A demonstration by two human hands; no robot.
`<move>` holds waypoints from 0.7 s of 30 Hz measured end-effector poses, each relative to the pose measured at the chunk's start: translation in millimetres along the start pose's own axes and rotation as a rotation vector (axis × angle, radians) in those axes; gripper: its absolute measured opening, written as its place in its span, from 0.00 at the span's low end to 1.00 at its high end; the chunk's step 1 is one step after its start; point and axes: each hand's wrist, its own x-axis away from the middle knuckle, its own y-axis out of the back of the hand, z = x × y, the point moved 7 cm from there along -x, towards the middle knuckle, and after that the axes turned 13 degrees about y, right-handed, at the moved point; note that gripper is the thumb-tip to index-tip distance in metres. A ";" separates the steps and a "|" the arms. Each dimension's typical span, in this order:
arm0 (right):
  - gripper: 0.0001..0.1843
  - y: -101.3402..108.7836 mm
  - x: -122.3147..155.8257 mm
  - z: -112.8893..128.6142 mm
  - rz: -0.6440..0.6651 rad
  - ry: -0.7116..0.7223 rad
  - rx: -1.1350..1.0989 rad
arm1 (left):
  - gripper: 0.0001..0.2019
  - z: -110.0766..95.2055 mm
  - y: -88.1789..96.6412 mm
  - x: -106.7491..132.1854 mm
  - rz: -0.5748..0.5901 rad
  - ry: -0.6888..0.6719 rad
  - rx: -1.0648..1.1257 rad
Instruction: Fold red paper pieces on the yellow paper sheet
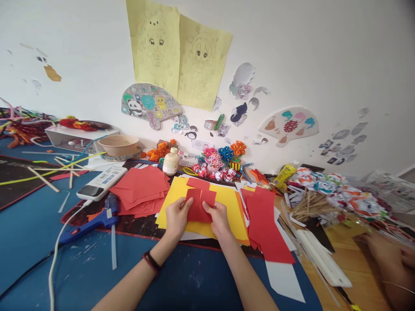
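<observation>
Both of my hands grip one red paper piece, held up over a stack of yellow paper. My left hand pinches its left side, thumb on the front. On the right side my right hand does the same. A short slit or gap shows at the top middle of the piece, between the thumbs. Just behind it, another red paper strip lies on the yellow sheets. Stacked red squares sit to the left, and longer red sheets to the right.
A blue glue gun and a white power strip with cables lie at left. Behind stand a cream bottle and pipe-cleaner flowers. At right are wooden sticks, wrapped lollipops and another person's hand.
</observation>
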 end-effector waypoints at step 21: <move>0.23 1.2 -1.9 14.0 0.113 0.050 0.213 | 0.24 0.2 -3.1 -7.3 0.001 -0.060 -0.190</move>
